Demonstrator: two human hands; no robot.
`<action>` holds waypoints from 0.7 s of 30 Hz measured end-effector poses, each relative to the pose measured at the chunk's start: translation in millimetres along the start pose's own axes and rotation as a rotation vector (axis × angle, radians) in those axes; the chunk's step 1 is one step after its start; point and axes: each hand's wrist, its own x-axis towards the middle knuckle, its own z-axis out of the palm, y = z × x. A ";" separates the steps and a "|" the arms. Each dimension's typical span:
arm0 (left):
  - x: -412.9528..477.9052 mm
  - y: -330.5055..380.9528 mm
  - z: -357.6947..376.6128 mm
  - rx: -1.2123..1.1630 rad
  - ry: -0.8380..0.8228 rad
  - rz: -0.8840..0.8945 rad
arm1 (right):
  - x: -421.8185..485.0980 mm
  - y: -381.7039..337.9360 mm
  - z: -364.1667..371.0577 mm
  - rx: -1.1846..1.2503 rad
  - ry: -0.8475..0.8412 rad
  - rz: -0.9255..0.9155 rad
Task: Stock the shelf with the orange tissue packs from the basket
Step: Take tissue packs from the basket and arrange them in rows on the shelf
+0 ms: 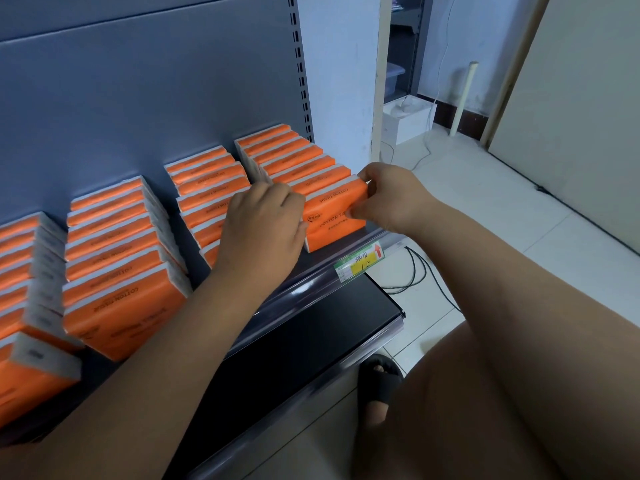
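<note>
- Orange plastic-wrapped tissue pack point(334, 216): stands on edge at the front of the right-most row, just behind the shelf's clear front rail, its printed face towards the viewer; judged to be the pack now being set in place
- Right hand point(391, 199): fingers point(367, 183) over the top corner and thumb under it, pinched on the pack's right end, so the pack can be kept upright and squared against the one behind it
- Left hand point(263, 220): lies at the pack's left end with knuckles bent; the tips are hidden behind the hand, so it cannot be told whether they grip the pack or only steady it
- Dark grey metal shelf point(304, 266): carries 4 visible rows of matching orange packs point(114, 254), all on edge and pressed face to back, a layout that keeps them from toppling
- Green and yellow price label with a red arrow point(360, 261): clipped in the rail just below the held pack
- Basket: not in view, so the remaining stock cannot be judged
</note>
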 end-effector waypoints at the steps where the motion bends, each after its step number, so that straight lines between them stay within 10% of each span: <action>1: -1.2 -1.2 1.3 0.004 0.010 0.015 | 0.2 -0.2 1.1 -0.003 0.005 -0.002; 21: -9.8 -2.9 1.8 0.078 0.064 0.070 | -9.7 -15.2 7.1 -0.098 0.047 0.027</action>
